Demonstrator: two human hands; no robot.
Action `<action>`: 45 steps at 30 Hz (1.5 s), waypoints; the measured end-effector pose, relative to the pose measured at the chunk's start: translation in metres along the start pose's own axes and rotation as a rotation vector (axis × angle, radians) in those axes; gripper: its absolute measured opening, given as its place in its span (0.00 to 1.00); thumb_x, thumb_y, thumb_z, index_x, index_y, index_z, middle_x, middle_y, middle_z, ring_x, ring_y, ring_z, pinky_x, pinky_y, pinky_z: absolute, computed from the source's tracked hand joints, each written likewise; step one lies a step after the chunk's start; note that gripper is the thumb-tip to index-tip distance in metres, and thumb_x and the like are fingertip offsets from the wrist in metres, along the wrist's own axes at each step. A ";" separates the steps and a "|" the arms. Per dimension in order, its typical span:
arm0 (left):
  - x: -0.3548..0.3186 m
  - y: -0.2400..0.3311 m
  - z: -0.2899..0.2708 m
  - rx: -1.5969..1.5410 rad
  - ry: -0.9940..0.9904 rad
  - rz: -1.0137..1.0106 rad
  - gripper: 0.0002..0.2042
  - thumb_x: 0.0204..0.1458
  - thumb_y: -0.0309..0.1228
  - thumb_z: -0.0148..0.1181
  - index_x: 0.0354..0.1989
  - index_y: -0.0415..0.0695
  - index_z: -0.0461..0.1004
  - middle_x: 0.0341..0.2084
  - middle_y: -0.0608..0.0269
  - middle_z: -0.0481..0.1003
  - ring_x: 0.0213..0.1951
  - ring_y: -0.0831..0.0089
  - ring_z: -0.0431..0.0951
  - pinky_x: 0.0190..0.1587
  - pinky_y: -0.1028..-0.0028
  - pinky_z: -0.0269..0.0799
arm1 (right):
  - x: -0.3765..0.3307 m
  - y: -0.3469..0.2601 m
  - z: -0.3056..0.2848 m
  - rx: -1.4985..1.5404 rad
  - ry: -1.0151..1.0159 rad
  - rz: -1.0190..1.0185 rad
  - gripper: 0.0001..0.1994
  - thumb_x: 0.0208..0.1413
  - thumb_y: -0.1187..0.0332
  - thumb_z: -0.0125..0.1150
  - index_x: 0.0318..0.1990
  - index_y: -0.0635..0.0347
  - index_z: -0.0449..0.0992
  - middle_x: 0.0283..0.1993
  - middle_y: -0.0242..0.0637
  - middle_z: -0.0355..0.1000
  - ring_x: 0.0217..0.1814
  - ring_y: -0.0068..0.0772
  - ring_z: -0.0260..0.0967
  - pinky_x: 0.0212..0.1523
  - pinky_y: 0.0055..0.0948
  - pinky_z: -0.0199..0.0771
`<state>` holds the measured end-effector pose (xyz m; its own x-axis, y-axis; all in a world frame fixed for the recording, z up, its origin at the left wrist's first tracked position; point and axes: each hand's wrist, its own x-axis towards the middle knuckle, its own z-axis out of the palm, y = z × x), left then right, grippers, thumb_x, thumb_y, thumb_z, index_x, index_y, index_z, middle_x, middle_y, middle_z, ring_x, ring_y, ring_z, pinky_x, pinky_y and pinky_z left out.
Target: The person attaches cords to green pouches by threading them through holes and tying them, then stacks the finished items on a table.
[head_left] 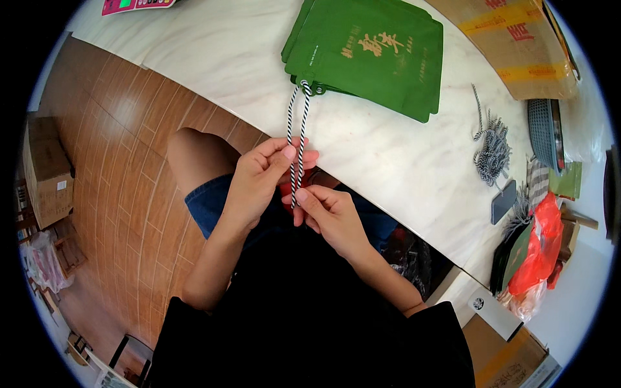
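Observation:
A black-and-white twisted cord (304,116) runs through an eyelet at the corner of a stack of flat green bags (375,64) with gold lettering. Its two strands come down over the table edge toward me. My left hand (262,171) pinches the strands partway down between thumb and fingers. Lower, near the cord's ends, my right hand (326,210) is closed on it with thumb and forefinger. The bags lie flat on the white marbled table (226,71), apart from both hands.
A tangled pile of similar cords (493,152) lies to the right, beside a dark phone (504,202). Behind stand a taped cardboard box (511,45) and a grey basket (545,132). A red plastic bag (540,239) sits at far right. A pink device (132,5) is at top left.

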<state>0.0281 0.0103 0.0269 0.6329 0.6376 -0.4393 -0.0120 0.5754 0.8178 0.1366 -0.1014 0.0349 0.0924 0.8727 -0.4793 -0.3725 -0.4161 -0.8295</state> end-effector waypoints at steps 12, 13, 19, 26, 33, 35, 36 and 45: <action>0.014 0.022 0.020 -0.146 0.024 0.003 0.21 0.64 0.40 0.37 0.54 0.37 0.65 0.43 0.54 0.74 0.43 0.72 0.76 0.47 0.73 0.72 | -0.005 0.000 -0.006 0.154 0.002 0.017 0.12 0.62 0.64 0.50 0.31 0.63 0.72 0.20 0.26 0.66 0.19 0.12 0.56 0.21 0.13 0.53; 0.020 0.027 0.020 -0.179 -0.004 -0.004 0.22 0.64 0.41 0.36 0.55 0.37 0.64 0.43 0.55 0.74 0.43 0.71 0.76 0.47 0.72 0.72 | -0.007 -0.002 -0.005 0.098 0.024 0.000 0.11 0.61 0.65 0.50 0.31 0.63 0.71 0.20 0.26 0.66 0.19 0.12 0.56 0.21 0.14 0.54; 0.045 0.049 0.022 -0.228 -0.133 -0.070 0.22 0.64 0.44 0.34 0.52 0.38 0.64 0.28 0.69 0.70 0.36 0.73 0.74 0.44 0.71 0.73 | -0.028 -0.012 -0.002 -0.372 0.093 -0.259 0.06 0.58 0.71 0.52 0.32 0.65 0.68 0.20 0.34 0.62 0.19 0.20 0.57 0.21 0.22 0.57; 0.073 0.059 0.006 -0.433 -0.295 0.050 0.20 0.64 0.39 0.35 0.48 0.34 0.66 0.27 0.70 0.67 0.31 0.77 0.70 0.44 0.73 0.73 | -0.039 -0.001 -0.010 -0.479 0.175 -0.403 0.05 0.56 0.73 0.54 0.32 0.66 0.69 0.23 0.38 0.62 0.19 0.26 0.58 0.21 0.24 0.59; 0.062 0.054 0.039 -0.454 -0.182 0.009 0.18 0.65 0.38 0.35 0.51 0.35 0.63 0.25 0.72 0.63 0.28 0.80 0.65 0.34 0.79 0.67 | -0.029 -0.006 -0.021 -0.519 0.315 -0.429 0.05 0.56 0.73 0.55 0.32 0.66 0.70 0.22 0.39 0.64 0.18 0.27 0.58 0.21 0.24 0.60; 0.064 0.044 0.030 -0.665 -0.311 -0.088 0.16 0.64 0.36 0.36 0.51 0.36 0.63 0.24 0.72 0.60 0.26 0.81 0.61 0.31 0.80 0.62 | -0.028 -0.011 -0.024 -0.528 0.334 -0.384 0.05 0.57 0.73 0.54 0.31 0.66 0.70 0.22 0.37 0.65 0.18 0.23 0.57 0.21 0.22 0.60; 0.064 0.042 0.029 -0.772 -0.375 -0.136 0.15 0.64 0.35 0.37 0.50 0.37 0.64 0.24 0.72 0.59 0.25 0.82 0.59 0.30 0.81 0.60 | -0.028 -0.009 -0.025 -0.472 0.311 -0.357 0.06 0.59 0.71 0.52 0.32 0.65 0.70 0.22 0.34 0.66 0.18 0.20 0.57 0.21 0.19 0.59; 0.070 0.044 0.036 -0.769 -0.251 -0.108 0.11 0.64 0.33 0.37 0.41 0.40 0.65 0.21 0.72 0.56 0.22 0.82 0.54 0.25 0.82 0.53 | -0.031 -0.004 -0.033 0.090 0.070 -0.149 0.17 0.66 0.63 0.38 0.47 0.68 0.69 0.29 0.39 0.73 0.21 0.19 0.64 0.21 0.15 0.64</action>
<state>0.0999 0.0615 0.0457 0.8148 0.4768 -0.3299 -0.4108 0.8763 0.2517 0.1658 -0.1350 0.0431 0.2162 0.9018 -0.3742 -0.4305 -0.2560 -0.8655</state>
